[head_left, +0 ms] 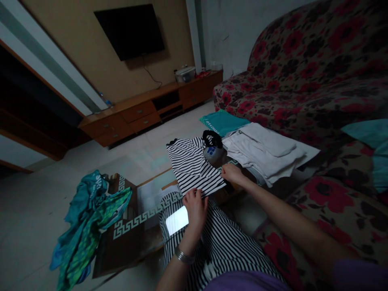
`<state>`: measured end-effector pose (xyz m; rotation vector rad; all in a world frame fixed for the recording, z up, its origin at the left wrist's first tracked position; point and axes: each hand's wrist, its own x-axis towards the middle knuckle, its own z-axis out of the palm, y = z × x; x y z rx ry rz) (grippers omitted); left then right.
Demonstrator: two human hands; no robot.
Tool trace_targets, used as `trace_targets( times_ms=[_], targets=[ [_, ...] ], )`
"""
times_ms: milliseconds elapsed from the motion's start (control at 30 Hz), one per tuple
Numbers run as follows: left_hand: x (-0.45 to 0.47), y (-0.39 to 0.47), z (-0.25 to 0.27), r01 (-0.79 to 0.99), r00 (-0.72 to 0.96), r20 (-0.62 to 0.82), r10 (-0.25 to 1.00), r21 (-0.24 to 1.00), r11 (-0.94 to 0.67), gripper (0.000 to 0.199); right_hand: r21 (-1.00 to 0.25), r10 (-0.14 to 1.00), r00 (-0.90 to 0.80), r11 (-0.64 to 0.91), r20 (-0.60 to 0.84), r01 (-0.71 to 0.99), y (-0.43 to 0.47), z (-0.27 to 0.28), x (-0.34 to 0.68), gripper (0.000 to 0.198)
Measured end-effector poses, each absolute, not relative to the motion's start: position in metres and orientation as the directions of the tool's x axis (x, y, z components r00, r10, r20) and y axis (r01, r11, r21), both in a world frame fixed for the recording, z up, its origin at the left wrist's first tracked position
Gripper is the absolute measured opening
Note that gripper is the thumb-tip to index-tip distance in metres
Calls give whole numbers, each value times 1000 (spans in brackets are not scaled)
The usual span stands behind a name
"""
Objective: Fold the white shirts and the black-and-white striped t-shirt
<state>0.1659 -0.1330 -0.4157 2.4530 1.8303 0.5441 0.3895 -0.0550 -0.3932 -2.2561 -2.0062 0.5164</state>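
A black-and-white striped garment (194,163) with a black trim lies spread on the glass-topped table in front of me. At its near hem, my left hand (195,208) rests with the fingers apart and the fingertips on the cloth. My right hand (233,174) is closed on the garment's right corner. Just beyond that hand sits a greyish item with blue marks (214,153), partly covered by black fabric (212,138). White folded clothes (263,149) are stacked to the right, beside a teal folded garment (226,122).
Blue-green clothing (87,226) hangs over the left end of the table (109,254), which has a key-pattern border. A bright white rectangle (177,220) shows near my left wrist. The flowered sofa (303,72) stands right, the wooden TV cabinet (139,111) at the back.
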Motion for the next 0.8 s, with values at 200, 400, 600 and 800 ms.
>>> trace_targets(
  times_ms=[200, 400, 600, 800],
  targets=[
    [191, -125, -408, 882, 333, 240, 912, 262, -392, 31, -378, 969, 173, -230, -178, 897, -52, -390, 392, 30],
    [219, -122, -411, 890, 334, 199, 921, 255, -378, 33, -298, 959, 145, -216, -243, 930, -57, -390, 385, 22],
    [242, -113, -406, 909, 266, 275, 924, 248, -335, 49, -678, 990, 132, -135, -57, 723, -56, -383, 377, 28],
    [215, -97, -398, 957, 186, 275, 943, 168, -237, 33, -943, 997, 73, -52, -29, 328, -58, -383, 381, 36]
  ],
)
